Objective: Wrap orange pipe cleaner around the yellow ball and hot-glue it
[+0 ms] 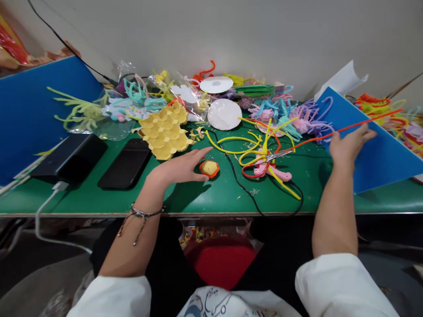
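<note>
My left hand [180, 167] hovers over the green table with fingers stretched apart. Its fingertips are beside a small cup-shaped piece [209, 168], yellow inside with an orange-red rim. At the right, my right hand [350, 143] grips a long orange-red pipe cleaner [315, 135], which slants from near the scissors up past the fingers. Scissors [279, 155] with red handles lie across yellow pipe cleaners [234, 139] and a pink tool [282, 175] that looks like a glue gun. Left of the cup piece sits a torn yellow egg carton [165, 127].
A black phone [126, 164] and a dark box-shaped device [68, 156] with a white cable lie at left. Blue panels [42, 110] stand at both sides. White discs [224, 115] and bundles of coloured pipe cleaners crowd the back. A black cord [236, 176] crosses the green table [109, 201].
</note>
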Motion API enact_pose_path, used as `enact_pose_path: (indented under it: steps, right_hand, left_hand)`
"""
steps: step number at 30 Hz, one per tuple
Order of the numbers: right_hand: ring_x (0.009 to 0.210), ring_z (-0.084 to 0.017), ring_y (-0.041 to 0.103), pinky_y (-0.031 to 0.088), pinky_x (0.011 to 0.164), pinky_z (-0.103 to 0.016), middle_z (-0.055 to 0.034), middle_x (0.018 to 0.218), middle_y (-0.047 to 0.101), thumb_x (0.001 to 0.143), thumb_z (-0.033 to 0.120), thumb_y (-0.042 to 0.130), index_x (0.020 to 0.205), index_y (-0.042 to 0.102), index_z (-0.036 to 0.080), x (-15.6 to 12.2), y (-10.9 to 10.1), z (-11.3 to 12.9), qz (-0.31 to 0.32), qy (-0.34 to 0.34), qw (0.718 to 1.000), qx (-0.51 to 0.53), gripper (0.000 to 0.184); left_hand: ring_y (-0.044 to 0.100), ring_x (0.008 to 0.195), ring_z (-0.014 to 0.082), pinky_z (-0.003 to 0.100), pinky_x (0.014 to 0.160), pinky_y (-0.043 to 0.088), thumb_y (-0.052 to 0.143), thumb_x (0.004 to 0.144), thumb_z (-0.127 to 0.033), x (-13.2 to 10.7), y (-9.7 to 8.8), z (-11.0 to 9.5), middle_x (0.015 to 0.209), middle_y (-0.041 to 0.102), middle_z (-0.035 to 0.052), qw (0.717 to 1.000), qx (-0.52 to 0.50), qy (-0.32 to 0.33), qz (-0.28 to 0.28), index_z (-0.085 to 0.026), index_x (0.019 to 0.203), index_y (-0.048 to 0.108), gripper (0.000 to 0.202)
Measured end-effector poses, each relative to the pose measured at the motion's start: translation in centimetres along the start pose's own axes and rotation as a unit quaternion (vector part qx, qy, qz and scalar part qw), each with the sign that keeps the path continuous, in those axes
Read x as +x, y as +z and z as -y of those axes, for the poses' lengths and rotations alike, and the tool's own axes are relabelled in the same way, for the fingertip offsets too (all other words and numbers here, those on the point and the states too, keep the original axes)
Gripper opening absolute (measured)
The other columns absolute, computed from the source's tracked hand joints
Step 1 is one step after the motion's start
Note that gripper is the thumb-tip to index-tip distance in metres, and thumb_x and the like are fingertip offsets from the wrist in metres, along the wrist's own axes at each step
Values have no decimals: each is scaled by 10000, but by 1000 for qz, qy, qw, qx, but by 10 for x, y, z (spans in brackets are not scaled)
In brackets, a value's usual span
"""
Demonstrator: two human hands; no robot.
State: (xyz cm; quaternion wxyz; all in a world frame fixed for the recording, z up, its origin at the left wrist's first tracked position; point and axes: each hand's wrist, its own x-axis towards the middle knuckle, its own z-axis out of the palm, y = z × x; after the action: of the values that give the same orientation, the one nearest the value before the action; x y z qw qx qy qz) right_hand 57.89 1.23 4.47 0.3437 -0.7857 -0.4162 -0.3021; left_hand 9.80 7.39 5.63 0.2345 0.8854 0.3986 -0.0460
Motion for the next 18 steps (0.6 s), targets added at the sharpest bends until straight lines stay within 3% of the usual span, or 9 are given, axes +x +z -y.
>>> enact_pose_path:
  steps: [2,4,6,8,10,13,18]
  right_hand:
    - [1370,-411,386,356,1078,-549,-379,1460,270,698,20,634,1492,245,3,0,-19,14,5,68,998,-17,885]
    - [1366,-331,427,336,1115,-483,-271,1448,407,743,-7,535,1479,359,121,-3,-38,43,72,2,997,8,767]
    - [1138,-256,614,445,1004,-404,-175,1228,634,874,73,396,1285,586,165,-11,-49,76,261,-63,960,81,462]
    - [780,-217,685,520,741,-326,-94,875,728,920,283,467,960,719,186,-24,-47,106,366,-77,922,95,273]
    - [711,-223,659,481,662,-317,-88,737,710,937,469,434,726,700,190,-37,-37,129,433,-104,895,32,439]
    - [807,-252,655,439,657,-310,-112,745,709,919,572,409,612,657,191,-48,-19,148,467,-146,871,-41,548]
    - [673,-210,629,378,569,-286,-66,660,685,831,494,567,619,670,198,-36,-1,159,508,-159,843,-80,379]
  left_hand:
    - [518,1310,331,415,1069,412,572,816,-514,-2,-1,-2,1494,420,178,1000,3,0,-13,-215,1567,126,923]
    - [484,1342,331,418,1087,396,552,832,-519,-3,-2,-7,1513,386,173,1000,9,6,-24,-218,1566,130,898]
    - [462,1359,324,410,1095,389,535,844,-516,-5,-2,-11,1509,382,166,999,16,15,-35,-211,1562,140,875]
    - [459,1359,315,401,1094,392,519,855,-509,-6,-3,-14,1501,390,162,998,23,26,-43,-203,1559,148,853]
    - [463,1357,310,394,1087,400,508,861,-501,-7,-3,-15,1502,390,160,998,28,33,-46,-200,1557,150,838]
    - [458,1367,313,400,1095,394,507,864,-484,-9,-4,-15,1513,379,158,998,33,29,-50,-200,1556,152,828]
    - [432,1389,301,396,1109,380,503,874,-449,-12,-6,-17,1519,376,153,997,31,37,-56,-203,1560,132,818]
